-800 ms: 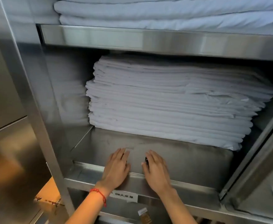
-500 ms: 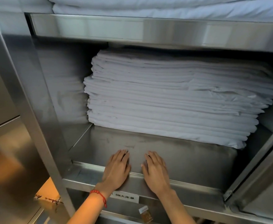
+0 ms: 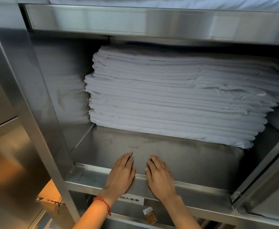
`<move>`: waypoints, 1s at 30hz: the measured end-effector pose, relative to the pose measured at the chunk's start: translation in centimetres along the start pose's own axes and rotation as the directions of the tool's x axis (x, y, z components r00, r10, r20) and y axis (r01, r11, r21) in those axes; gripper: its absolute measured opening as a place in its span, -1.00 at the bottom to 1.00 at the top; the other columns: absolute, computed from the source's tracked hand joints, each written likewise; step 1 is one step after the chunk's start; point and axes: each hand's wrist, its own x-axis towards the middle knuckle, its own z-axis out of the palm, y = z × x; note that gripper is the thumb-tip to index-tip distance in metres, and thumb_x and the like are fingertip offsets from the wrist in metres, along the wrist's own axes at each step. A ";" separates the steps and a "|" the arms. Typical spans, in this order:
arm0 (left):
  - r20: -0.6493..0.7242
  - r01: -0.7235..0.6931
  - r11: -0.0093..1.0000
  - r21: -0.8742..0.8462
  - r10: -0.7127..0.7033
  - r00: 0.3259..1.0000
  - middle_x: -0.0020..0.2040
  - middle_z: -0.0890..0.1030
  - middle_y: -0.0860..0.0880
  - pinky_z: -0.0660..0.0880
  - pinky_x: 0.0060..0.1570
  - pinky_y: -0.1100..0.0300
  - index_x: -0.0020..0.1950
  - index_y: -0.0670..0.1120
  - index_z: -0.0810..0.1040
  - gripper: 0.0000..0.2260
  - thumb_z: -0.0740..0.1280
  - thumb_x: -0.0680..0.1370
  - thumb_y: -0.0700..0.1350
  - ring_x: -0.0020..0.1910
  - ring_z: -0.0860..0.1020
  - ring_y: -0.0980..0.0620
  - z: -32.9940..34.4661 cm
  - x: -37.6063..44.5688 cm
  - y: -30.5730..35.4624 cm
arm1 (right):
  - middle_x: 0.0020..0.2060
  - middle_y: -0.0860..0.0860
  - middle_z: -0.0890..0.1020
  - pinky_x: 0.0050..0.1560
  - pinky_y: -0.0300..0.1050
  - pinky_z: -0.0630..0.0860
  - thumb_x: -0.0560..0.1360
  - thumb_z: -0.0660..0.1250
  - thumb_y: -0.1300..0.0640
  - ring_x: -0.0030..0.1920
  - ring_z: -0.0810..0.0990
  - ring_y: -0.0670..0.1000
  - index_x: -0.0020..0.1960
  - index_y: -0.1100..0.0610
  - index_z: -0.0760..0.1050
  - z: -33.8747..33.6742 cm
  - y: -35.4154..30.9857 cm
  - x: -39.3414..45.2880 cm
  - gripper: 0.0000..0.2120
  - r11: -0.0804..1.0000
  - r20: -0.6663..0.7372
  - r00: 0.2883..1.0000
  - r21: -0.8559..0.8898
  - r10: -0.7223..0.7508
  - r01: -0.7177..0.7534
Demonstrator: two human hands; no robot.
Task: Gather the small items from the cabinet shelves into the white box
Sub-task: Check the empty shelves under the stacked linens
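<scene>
My left hand (image 3: 121,176), with a red string at the wrist, and my right hand (image 3: 160,177) lie flat side by side on the front of the steel shelf (image 3: 193,162), fingers straight and pointing inward. A small dark thing (image 3: 151,160) peeks out beside my right index finger; what it is I cannot tell. On the shelf below lies a small brown packet with a white top (image 3: 150,215). The white box is not in view.
A tall stack of folded white sheets (image 3: 173,103) fills the back of the shelf. More white linen lies on the shelf above (image 3: 168,0). A white label (image 3: 132,199) sits on the shelf's front lip. A cardboard box (image 3: 50,197) stands at the lower left.
The view has tilted slightly downward, so the upper shelf sits higher in frame. Both hands stay flat in nearly the same spot on the shelf.
</scene>
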 end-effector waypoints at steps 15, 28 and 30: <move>-0.009 -0.095 0.995 -0.015 0.095 0.995 0.15 0.61 -0.06 0.55 0.03 0.15 0.10 -0.16 0.62 -0.55 0.59 0.27 -0.07 0.05 0.62 0.00 0.0 -1.9 0.9 | 0.09 0.05 0.64 0.13 -0.25 0.36 0.31 0.55 0.11 0.08 0.64 -0.01 0.09 0.16 0.62 -0.9 0.4 -2.0 -0.63 0.999 0.019 1.000 -0.027 -0.018 0.019; -0.149 -0.119 0.993 -0.005 0.117 0.982 -0.01 0.66 -0.07 0.54 -0.03 0.24 -0.03 -0.18 0.67 -0.59 0.62 0.15 -0.23 -0.09 0.65 0.02 -0.1 -2.3 1.6 | 0.07 -0.01 0.63 0.00 -0.30 0.52 0.09 0.62 0.32 0.04 0.64 -0.07 0.00 0.12 0.65 -0.6 0.8 -2.4 -0.50 0.992 0.038 0.992 0.046 -0.121 0.119; -0.163 -0.123 0.992 -0.002 0.121 0.979 -0.04 0.67 -0.08 0.55 -0.05 0.24 -0.03 -0.19 0.67 -0.58 0.62 0.14 -0.26 -0.12 0.66 0.02 -0.2 -2.3 1.6 | 0.06 -0.01 0.64 -0.03 -0.31 0.54 0.05 0.61 0.37 0.02 0.65 -0.07 0.00 0.13 0.65 -0.6 0.9 -2.4 -0.47 0.989 0.045 0.990 0.062 -0.137 0.134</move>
